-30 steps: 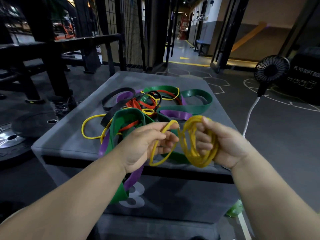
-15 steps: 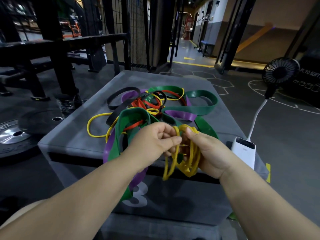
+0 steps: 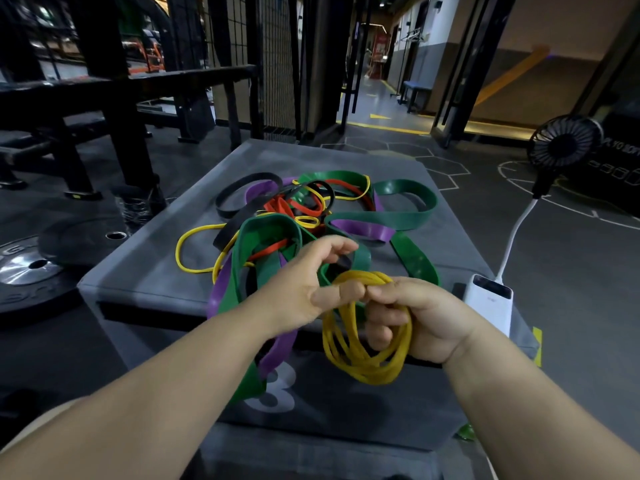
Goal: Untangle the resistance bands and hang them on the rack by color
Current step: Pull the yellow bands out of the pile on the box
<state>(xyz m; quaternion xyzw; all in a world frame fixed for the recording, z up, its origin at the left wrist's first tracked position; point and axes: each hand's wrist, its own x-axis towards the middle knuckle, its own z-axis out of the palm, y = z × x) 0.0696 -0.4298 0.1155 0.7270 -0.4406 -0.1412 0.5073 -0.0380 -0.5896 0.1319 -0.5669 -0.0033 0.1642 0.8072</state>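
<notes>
Box [image 3: 145, 271] carries the tangle [image 3: 311, 209]; my right hand [image 3: 433, 323] grips yellow coils [image 3: 363, 365], left hand [image 3: 294, 292] loose, thumb touching; slack loops could slip and retangle.

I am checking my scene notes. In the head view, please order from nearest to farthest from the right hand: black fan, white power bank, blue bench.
1. White power bank, just right of the right hand, on the box.
2. Black fan, farther back on the right.
3. Blue bench, far off in the corridor.
</notes>
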